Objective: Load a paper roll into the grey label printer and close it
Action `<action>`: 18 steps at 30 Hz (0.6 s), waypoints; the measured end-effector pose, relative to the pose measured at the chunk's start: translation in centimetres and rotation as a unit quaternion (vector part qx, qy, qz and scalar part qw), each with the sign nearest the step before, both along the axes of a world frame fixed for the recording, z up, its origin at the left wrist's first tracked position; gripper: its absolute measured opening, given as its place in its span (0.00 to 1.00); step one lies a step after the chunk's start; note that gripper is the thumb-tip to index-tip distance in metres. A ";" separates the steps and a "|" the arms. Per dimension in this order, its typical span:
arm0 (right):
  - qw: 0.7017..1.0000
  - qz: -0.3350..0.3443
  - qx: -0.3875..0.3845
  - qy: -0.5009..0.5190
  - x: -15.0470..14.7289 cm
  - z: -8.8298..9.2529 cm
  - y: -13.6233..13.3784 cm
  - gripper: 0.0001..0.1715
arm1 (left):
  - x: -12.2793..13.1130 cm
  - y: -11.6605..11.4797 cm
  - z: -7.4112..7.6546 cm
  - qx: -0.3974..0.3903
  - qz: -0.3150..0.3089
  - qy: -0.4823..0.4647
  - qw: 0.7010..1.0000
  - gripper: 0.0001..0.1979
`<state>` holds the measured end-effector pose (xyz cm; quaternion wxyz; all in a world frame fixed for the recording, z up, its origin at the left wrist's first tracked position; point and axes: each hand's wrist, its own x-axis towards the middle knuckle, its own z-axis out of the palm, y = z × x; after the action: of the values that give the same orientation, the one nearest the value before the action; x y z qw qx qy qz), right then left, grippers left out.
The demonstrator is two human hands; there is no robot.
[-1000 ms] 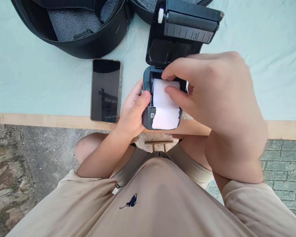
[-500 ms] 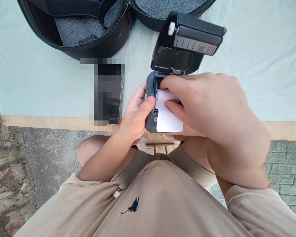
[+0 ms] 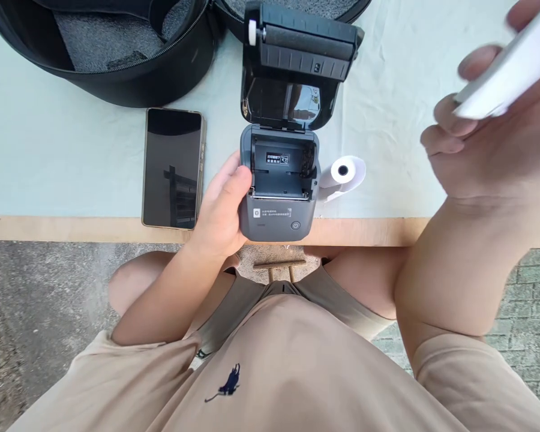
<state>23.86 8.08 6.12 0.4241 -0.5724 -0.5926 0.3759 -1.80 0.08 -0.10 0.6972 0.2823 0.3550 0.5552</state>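
Observation:
My left hand grips the left side of a dark grey portable label printer, thumb on its upper edge. The printer's black lid stands raised, and the paper bay under it is empty. A small white paper roll with a dark core lies just right of the printer, its loose end partly unwound. Up at the right, my right hand is raised, palm up, closed around a white, straight-edged object. That object is blurred and cut off by the frame edge, so its kind is unclear.
A smartphone with a dark screen lies left of the printer. Behind it sits an open black zip case with grey foam inside. The table's wooden front edge runs close to my knees.
White paper was in the printer under my right hand; now the bay is bare and a roll lies beside it. My right hand has moved to the upper right, holding the white object.

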 end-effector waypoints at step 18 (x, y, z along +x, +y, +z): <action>0.943 -0.013 0.002 -0.331 1.6 -3.0 -2.1 0.32 | 0.7 0.2 0.5 0.003 0.020 0.046 0.999 0.17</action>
<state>25.43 6.00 3.16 0.2099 -0.6718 -0.6925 0.1582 -1.06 0.31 0.40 0.6680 0.3022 0.3909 0.5564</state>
